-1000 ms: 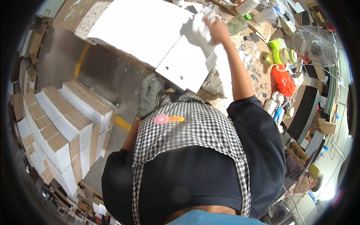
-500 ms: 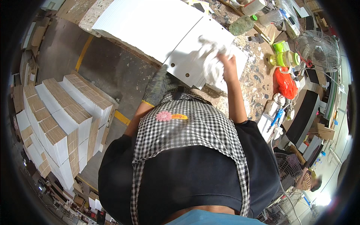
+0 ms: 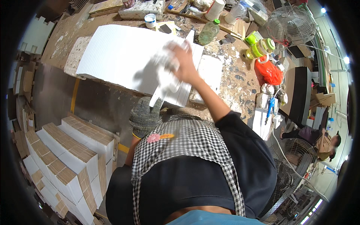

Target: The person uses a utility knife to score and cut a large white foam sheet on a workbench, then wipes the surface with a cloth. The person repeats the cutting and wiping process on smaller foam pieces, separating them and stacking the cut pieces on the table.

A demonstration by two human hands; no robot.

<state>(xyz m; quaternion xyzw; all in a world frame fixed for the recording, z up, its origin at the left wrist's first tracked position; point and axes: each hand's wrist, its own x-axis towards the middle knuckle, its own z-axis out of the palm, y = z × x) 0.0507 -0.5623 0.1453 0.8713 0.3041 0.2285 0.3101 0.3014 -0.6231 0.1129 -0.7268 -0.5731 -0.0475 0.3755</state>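
Observation:
A row of overlapping white boards [image 3: 112, 56] lies across the worktable. My right hand [image 3: 183, 62], bare and smeared by motion, grips a crumpled white cloth [image 3: 168, 80] over the right part of the boards. At their near edge is my left hand [image 3: 144, 117] in a grey knitted glove with a yellow cuff. Its fingers close on the near end of a narrow-looking white board [image 3: 154, 98], whose middle is hidden by the cloth and right hand.
The paint-spattered worktable [image 3: 240, 90] holds a green-capped bottle [image 3: 209, 33], a white tub [image 3: 150, 21], a yellow-green bottle [image 3: 258, 49], a red plastic bag [image 3: 269, 72] and a wire fan [image 3: 291, 25]. Stacked white and brown boards [image 3: 69, 150] stand on the floor at left. Another person [image 3: 324, 144] is at far right.
My right hand and the cloth have moved left across the boards. The holed board in front is no longer seen lying flat; a narrow-looking board end shows at my left hand. The view has shifted.

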